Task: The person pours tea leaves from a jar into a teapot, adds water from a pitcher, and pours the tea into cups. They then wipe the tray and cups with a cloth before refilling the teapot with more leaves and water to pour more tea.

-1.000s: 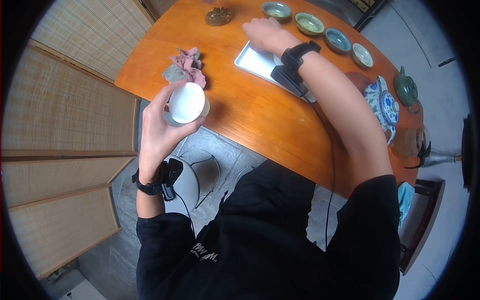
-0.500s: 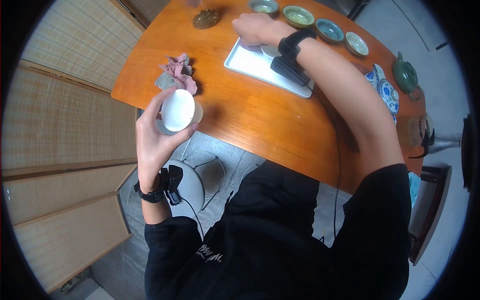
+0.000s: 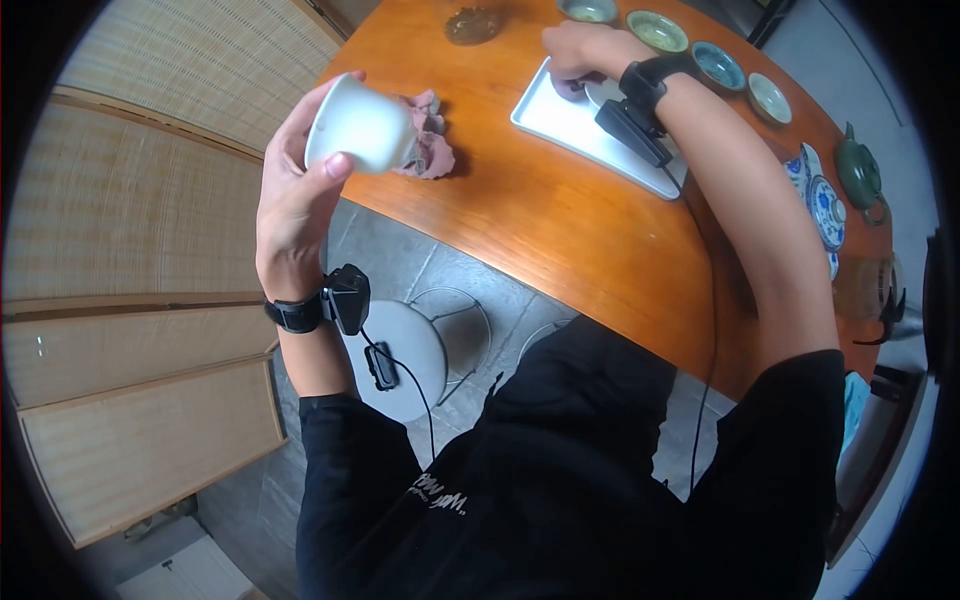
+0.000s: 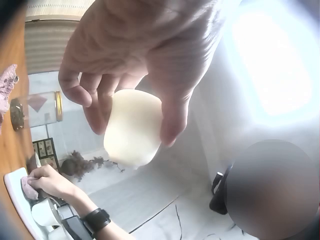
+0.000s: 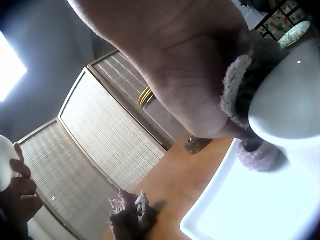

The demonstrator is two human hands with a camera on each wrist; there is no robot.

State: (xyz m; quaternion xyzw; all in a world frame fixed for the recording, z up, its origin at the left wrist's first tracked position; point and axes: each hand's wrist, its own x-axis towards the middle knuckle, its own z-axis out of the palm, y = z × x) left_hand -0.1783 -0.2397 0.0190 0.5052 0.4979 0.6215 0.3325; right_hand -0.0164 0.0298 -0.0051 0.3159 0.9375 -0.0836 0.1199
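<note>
Left hand (image 3: pixel 290 195) up, thumb and fingers clamped round a tilted white cup (image 3: pixel 362 125) near the table (image 3: pixel 540 215); right hand (image 3: pixel 585 50) clutching cloth (image 4: pixel 29 189) at the tray (image 3: pixel 560 120). Probably inspecting; next needs steady turning.

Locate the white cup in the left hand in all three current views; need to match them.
Head: upper left, in the left hand; white cup.
Left wrist: just left of center, cup between thumb and fingers.
Right wrist: at the left edge, cup cut off by the frame.
Shared landmark: white tray, upper right of center in head, bottom left in left wrist, bottom right in right wrist.
</note>
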